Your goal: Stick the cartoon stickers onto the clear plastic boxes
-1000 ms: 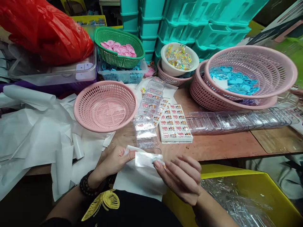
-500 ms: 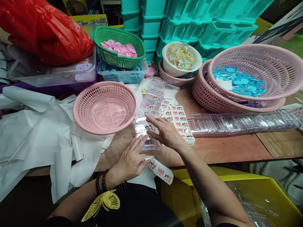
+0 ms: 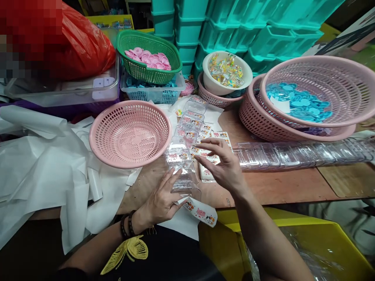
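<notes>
My left hand [image 3: 159, 201] pinches a sticker strip [image 3: 202, 212] printed with cartoon animals and pink designs, the strip hanging over the table edge. Its outstretched fingertips rest on one of the clear plastic cases [image 3: 179, 157], which overlap in a row running away from me. Several cases in that row carry stickers of the same print. My right hand [image 3: 224, 166] hovers over a stack of sticker sheets [image 3: 206, 173] just right of the row. Its fingers are apart, and I see nothing between them.
An empty pink basket [image 3: 131, 162] stands left of the row, beside crumpled white backing paper [image 3: 43, 156]. More clear cases [image 3: 281, 156] stretch off to the right. Further back are pink baskets [image 3: 295, 132] with blue pieces, a white bowl [image 3: 212, 84] and a green basket [image 3: 146, 76].
My right hand has lifted off the case and moved right, over the sticker sheets. A sticker now shows plainly on the case it left. My left hand has hardly moved.
</notes>
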`<action>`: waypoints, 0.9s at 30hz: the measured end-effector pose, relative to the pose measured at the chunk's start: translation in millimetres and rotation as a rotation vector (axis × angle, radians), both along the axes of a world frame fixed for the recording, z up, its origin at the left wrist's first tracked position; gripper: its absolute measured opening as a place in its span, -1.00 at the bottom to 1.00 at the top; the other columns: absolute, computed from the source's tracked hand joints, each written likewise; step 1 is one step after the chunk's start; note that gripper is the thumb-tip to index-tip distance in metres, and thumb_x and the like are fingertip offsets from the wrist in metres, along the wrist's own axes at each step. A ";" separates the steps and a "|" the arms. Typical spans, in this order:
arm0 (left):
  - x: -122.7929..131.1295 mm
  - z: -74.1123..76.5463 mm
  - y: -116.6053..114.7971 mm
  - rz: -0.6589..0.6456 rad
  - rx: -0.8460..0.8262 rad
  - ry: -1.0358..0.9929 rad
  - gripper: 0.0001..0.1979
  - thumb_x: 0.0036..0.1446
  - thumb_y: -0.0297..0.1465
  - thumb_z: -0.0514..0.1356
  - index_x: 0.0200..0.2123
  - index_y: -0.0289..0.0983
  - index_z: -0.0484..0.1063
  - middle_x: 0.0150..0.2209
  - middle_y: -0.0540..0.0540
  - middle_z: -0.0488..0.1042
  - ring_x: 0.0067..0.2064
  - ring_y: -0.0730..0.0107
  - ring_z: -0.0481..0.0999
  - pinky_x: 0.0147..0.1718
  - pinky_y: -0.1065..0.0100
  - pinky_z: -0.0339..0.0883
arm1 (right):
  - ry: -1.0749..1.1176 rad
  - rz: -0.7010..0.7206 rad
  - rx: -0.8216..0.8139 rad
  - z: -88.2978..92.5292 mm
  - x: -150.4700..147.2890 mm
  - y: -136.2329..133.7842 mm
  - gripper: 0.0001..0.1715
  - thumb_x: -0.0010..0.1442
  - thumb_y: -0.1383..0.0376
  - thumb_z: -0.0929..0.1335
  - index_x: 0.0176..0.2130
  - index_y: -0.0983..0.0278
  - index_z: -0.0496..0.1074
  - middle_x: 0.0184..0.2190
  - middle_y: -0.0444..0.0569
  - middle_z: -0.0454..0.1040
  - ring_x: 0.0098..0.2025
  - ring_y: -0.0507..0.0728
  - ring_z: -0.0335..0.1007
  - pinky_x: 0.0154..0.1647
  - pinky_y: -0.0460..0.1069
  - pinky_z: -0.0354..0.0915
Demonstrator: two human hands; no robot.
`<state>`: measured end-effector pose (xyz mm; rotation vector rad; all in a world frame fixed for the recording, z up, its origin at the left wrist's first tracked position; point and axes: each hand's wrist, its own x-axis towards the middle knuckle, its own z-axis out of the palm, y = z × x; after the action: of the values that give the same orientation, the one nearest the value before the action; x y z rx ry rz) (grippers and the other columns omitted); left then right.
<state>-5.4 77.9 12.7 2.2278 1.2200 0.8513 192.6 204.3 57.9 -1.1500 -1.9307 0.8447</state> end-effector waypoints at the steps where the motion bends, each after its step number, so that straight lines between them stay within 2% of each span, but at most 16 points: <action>1: -1.0 -0.8 -1.0 0.010 0.012 -0.022 -0.89 0.22 -0.44 0.25 -0.33 -0.30 0.58 0.50 -0.09 -0.24 0.44 -0.19 -0.02 0.33 -0.22 0.10 | 0.031 -0.021 -0.100 3.4 1.9 -2.1 -0.77 0.25 0.11 0.40 -0.17 0.18 0.56 -0.19 0.01 0.50 -0.13 0.14 0.44 -0.19 0.05 0.42; 3: -3.1 -2.7 -3.9 0.051 0.021 -0.044 -0.91 0.20 -0.45 0.26 -0.34 -0.30 0.58 0.50 -0.08 -0.21 0.44 -0.19 -0.01 0.32 -0.22 0.12 | 0.078 0.007 -0.351 7.5 3.7 -5.3 -0.68 0.23 0.04 0.40 -0.32 0.24 0.51 -0.40 -0.06 0.47 -0.37 0.05 0.39 -0.41 -0.04 0.34; 5: -5.1 -4.6 -7.4 0.099 0.030 -0.058 -0.93 0.19 -0.46 0.26 -0.32 -0.30 0.58 0.50 -0.09 -0.19 0.43 -0.20 0.00 0.30 -0.23 0.14 | 0.112 0.049 -0.610 8.5 2.3 -6.8 -0.59 0.19 -0.03 0.40 -0.37 0.28 0.45 -0.50 -0.11 0.43 -0.51 -0.01 0.30 -0.55 -0.09 0.24; 7: -6.7 -6.1 -10.6 0.115 0.037 -0.076 -0.93 0.19 -0.48 0.26 -0.29 -0.31 0.57 0.50 -0.12 -0.23 0.43 -0.20 0.02 0.30 -0.21 0.15 | 0.121 0.080 -0.821 7.9 -1.9 -6.5 -0.55 0.14 -0.06 0.41 -0.36 0.28 0.41 -0.52 -0.12 0.43 -0.56 -0.03 0.27 -0.65 -0.13 0.15; 10: -8.0 -7.6 -14.0 0.111 0.032 -0.101 -0.93 0.19 -0.51 0.25 -0.27 -0.34 0.56 0.50 -0.15 -0.34 0.42 -0.19 0.06 0.28 -0.14 0.22 | 0.091 0.097 -1.006 6.2 -10.0 -3.6 -0.55 0.09 -0.04 0.44 -0.37 0.29 0.38 -0.56 -0.13 0.43 -0.61 -0.05 0.23 -0.71 -0.16 0.11; 16: -8.5 -10.2 -14.6 0.104 0.000 -0.114 -0.90 0.21 -0.50 0.24 -0.22 -0.32 0.56 0.50 -0.14 -0.40 0.40 -0.18 0.11 0.27 -0.08 0.27 | -0.006 0.099 -1.097 5.8 -19.5 4.0 -0.66 0.08 0.08 0.45 -0.42 0.29 0.37 -0.62 -0.16 0.42 -0.68 -0.09 0.16 -0.72 -0.16 0.03; 20: -8.0 -10.9 -13.6 0.109 -0.017 -0.113 -0.91 0.22 -0.48 0.23 -0.31 -0.33 0.54 0.50 -0.09 -0.37 0.41 -0.21 0.08 0.29 -0.09 0.25 | -0.054 0.137 -1.104 5.4 -19.9 8.4 -0.61 0.05 0.06 0.47 -0.45 0.30 0.36 -0.64 -0.18 0.39 -0.70 -0.11 0.06 -0.71 -0.14 -0.06; 27: -7.8 -8.7 -13.3 0.116 -0.049 -0.126 -0.89 0.25 -0.48 0.19 -0.28 -0.33 0.54 0.50 -0.08 -0.37 0.39 -0.24 0.13 0.32 -0.09 0.21 | -0.068 0.188 -1.127 0.0 -20.0 15.0 -0.57 0.01 0.00 0.48 -0.44 0.30 0.38 -0.66 -0.18 0.38 -0.72 -0.11 -0.01 -0.72 -0.12 -0.12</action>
<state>-13.2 64.7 4.0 2.0488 1.3056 0.9800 172.5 219.3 57.9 -1.5966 -1.5787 2.1598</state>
